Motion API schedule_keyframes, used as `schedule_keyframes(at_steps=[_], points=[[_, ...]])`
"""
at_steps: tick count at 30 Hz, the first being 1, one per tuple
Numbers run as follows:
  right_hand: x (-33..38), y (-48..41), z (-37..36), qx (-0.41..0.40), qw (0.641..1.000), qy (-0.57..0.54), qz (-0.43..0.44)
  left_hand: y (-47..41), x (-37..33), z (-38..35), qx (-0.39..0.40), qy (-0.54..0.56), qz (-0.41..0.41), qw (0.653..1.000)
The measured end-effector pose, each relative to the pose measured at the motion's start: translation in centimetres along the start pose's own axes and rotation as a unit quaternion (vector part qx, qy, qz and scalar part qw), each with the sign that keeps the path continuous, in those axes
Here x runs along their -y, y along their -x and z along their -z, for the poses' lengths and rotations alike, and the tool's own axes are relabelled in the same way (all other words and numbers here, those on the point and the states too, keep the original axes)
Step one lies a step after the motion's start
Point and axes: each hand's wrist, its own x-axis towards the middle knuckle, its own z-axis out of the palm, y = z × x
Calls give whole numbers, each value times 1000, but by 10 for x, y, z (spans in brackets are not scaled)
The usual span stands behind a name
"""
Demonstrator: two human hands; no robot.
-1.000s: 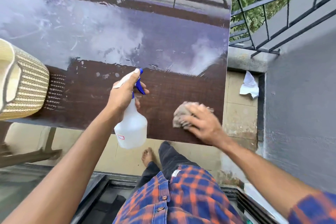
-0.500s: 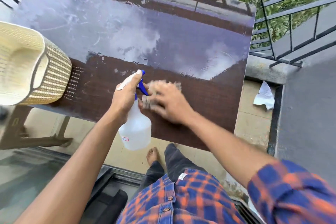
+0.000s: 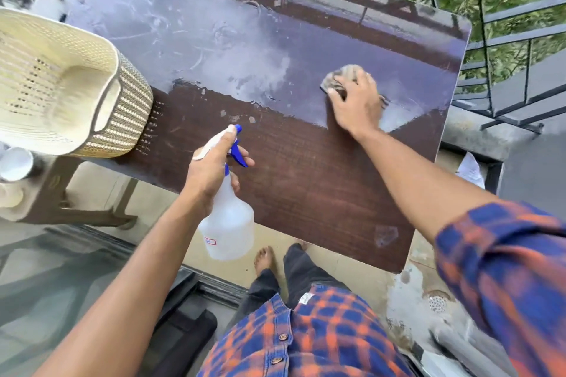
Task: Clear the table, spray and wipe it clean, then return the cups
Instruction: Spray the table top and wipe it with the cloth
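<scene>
The dark brown table [image 3: 306, 177] fills the middle of the view, and its far half shines wet. My left hand [image 3: 211, 170] holds a clear spray bottle [image 3: 229, 223] with a blue trigger over the table's near edge. My right hand [image 3: 355, 101] presses a crumpled grey cloth [image 3: 340, 76] flat on the table's right side, at the edge of the wet area. White cups [image 3: 15, 162] show at the left edge, below the table's level on a low stand, blurred.
A cream woven basket [image 3: 122, 113] sits on the table's left end, overhanging it. A dark metal railing [image 3: 505, 40] runs behind and to the right. A white paper scrap [image 3: 471, 168] lies on the floor at right. My bare foot [image 3: 265, 257] stands under the near edge.
My right hand has slid the cloth from beside the spray bottle away and to the right, onto the wet part. The left hand has kept the bottle in place.
</scene>
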Motion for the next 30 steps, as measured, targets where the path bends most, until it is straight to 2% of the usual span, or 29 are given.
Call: schedule_keyframes(at_steps=[2, 4, 7, 9, 11, 13, 16, 19, 22, 24, 25, 28, 30], points=[[54, 2, -24, 17, 998, -10, 58, 2, 0, 7, -12, 4, 2, 1000], [99, 36, -48, 51, 977, -26, 205, 3, -1, 13, -23, 13, -3, 1000], [115, 122, -56, 167, 889, -68, 421, 3, -3, 24, -41, 24, -13, 999], [91, 169, -43, 216, 851, -83, 472, 2, -4, 33, -41, 26, -16, 999], [49, 187, -27, 213, 858, -76, 461, -1, -4, 40, -36, 23, -22, 999], [12, 171, -13, 179, 888, -60, 419, -4, -5, 44, -30, 22, -23, 999], [-4, 104, -10, 126, 949, -39, 287, -11, -10, 49, -16, 19, -19, 1000], [25, 19, -17, 73, 987, -17, 142, -21, -17, 56, 3, 17, -25, 1000], [89, -35, -36, 65, 997, 18, 44, -32, -25, 64, 16, 6, -31, 999], [138, -35, -56, 53, 997, 20, 45, -41, -33, 72, 26, 0, -38, 999], [159, -22, -67, 52, 996, 14, 71, -46, -37, 76, 31, 0, -44, 999], [196, 58, -90, 94, 974, -19, 203, -59, -48, 86, 53, 6, -47, 997], [193, 122, -92, 139, 956, -44, 256, -68, -56, 93, 75, 3, -43, 996]])
